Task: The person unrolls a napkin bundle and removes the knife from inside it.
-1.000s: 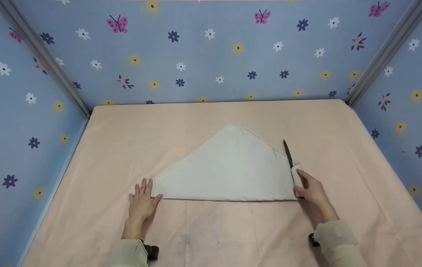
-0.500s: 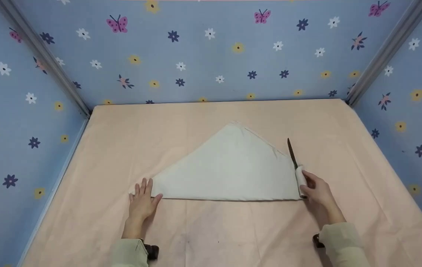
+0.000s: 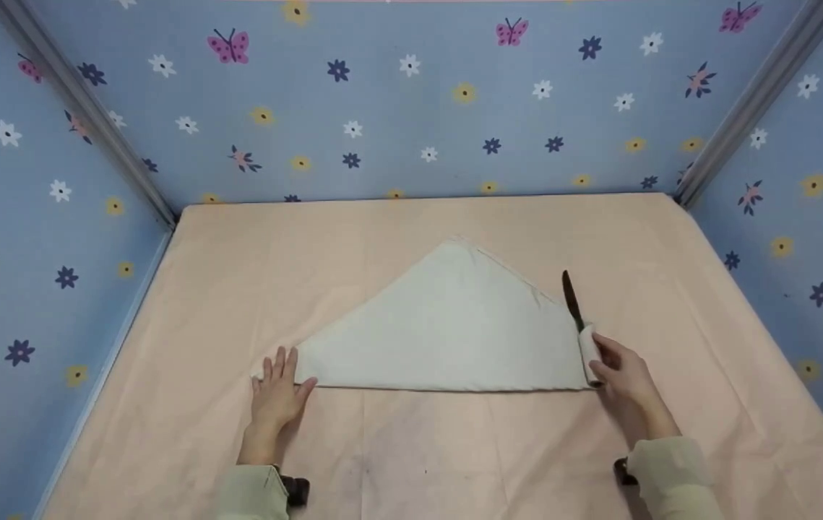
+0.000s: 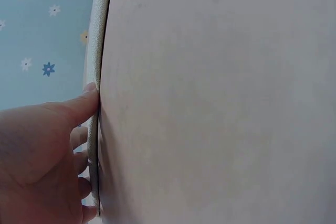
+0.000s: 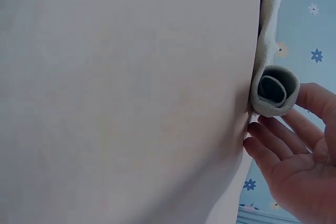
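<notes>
A pale, folded cloth napkin [image 3: 440,332] lies flat on the table in the head view, with a peak at its far side. Its right end is rolled around a knife, whose dark blade [image 3: 571,296] sticks out at the far end; its handle is hidden in the roll. My left hand [image 3: 277,390] rests with straight fingers on the napkin's left corner. At the other end, my right hand [image 3: 628,375] holds the roll between thumb and fingers. The right wrist view looks into the coiled end of the roll [image 5: 278,109], its lower fingers loosely bent beside the table cloth.
A peach cloth [image 3: 425,440] with light creases covers the table. Blue panels [image 3: 418,101] with flowers and butterflies stand along the back and both sides, joined by grey corner posts [image 3: 751,101].
My right hand has shifted rightward with the roll and knife, and the flat part of the napkin reaches a little further right. My left hand has stayed in place.
</notes>
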Demonstrator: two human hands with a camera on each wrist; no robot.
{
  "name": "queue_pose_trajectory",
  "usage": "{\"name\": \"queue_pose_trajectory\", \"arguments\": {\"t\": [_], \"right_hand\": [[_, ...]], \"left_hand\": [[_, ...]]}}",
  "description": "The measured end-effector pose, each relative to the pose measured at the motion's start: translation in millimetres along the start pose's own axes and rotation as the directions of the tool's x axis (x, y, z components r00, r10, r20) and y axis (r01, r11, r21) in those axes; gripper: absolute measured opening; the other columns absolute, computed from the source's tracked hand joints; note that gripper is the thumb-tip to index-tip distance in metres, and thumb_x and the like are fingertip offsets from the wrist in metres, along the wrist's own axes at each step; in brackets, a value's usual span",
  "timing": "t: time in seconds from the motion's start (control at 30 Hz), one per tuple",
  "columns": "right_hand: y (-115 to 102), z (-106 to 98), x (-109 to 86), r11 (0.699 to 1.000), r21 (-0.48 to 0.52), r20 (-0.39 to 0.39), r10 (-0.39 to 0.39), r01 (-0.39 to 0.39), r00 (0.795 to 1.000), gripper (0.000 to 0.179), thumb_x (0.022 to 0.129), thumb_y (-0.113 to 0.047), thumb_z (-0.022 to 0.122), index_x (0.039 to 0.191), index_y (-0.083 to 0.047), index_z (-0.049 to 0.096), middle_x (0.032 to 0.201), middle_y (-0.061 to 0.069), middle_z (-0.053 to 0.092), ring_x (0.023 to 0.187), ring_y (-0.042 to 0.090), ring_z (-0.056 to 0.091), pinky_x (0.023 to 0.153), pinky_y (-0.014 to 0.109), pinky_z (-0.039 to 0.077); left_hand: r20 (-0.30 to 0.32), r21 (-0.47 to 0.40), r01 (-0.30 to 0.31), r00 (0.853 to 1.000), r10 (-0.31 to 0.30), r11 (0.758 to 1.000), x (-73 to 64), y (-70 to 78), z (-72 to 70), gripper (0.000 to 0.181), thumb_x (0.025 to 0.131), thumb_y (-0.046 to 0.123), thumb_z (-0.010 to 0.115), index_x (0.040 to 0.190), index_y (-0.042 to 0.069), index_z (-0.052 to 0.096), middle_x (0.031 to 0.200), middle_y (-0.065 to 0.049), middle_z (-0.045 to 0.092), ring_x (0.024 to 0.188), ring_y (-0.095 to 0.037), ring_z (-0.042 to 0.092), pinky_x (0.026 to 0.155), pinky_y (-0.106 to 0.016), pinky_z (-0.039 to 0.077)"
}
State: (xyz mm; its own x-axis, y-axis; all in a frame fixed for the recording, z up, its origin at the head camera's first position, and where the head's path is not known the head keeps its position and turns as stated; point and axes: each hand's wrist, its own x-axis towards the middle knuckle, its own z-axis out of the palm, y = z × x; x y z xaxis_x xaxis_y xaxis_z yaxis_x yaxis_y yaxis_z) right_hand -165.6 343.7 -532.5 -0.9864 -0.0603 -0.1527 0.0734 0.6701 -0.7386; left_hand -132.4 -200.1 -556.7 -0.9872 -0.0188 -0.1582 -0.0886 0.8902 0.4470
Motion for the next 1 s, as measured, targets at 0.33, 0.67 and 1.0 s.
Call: {"name": "queue_pose_trajectory", "arguments": {"t": [0.33, 0.67, 1.0], "right_hand": [[1, -1, -2.8, 0.998, 0.049, -0.003, 0.041, -0.040, 0.999, 0.052, 0.088, -0.003, 0.050, 0.135, 0.004, 0.029, 0.132, 0.029, 0.034, 0.119, 0.041, 0.036, 0.097, 0.044, 0.033], [-5, 0, -1.8, 0.994, 0.096, -0.014, 0.050, -0.048, 0.999, 0.051, 0.088, -0.004, 0.052, 0.134, 0.004, 0.031, 0.133, 0.030, 0.033, 0.119, 0.043, 0.035, 0.094, 0.044, 0.037], [-14, 8, 5.6, 0.994, 0.083, -0.044, 0.076, -0.073, 0.996, 0.059, 0.083, -0.006, 0.059, 0.134, 0.005, 0.031, 0.133, 0.029, 0.032, 0.118, 0.044, 0.036, 0.092, 0.045, 0.038]], "left_hand": [[0.011, -0.001, 0.007, 1.000, -0.007, 1.000, 1.5, -0.7, 0.5, 0.069, 0.091, 0.034, 0.047, 0.139, -0.003, 0.016, 0.144, -0.025, 0.006, 0.129, -0.045, 0.000, 0.099, -0.061, -0.002], [-0.018, -0.014, -0.013, 1.000, 0.013, 1.000, 1.0, -0.8, 1.7, 0.068, 0.090, 0.033, 0.048, 0.139, -0.004, 0.018, 0.143, -0.026, 0.008, 0.128, -0.045, 0.002, 0.098, -0.062, 0.000], [-0.009, -0.013, 0.000, 1.000, 0.000, 1.000, 1.8, -1.0, 2.8, 0.068, 0.091, 0.034, 0.047, 0.139, -0.003, 0.017, 0.144, -0.025, 0.007, 0.129, -0.044, 0.000, 0.099, -0.061, -0.002]]}}
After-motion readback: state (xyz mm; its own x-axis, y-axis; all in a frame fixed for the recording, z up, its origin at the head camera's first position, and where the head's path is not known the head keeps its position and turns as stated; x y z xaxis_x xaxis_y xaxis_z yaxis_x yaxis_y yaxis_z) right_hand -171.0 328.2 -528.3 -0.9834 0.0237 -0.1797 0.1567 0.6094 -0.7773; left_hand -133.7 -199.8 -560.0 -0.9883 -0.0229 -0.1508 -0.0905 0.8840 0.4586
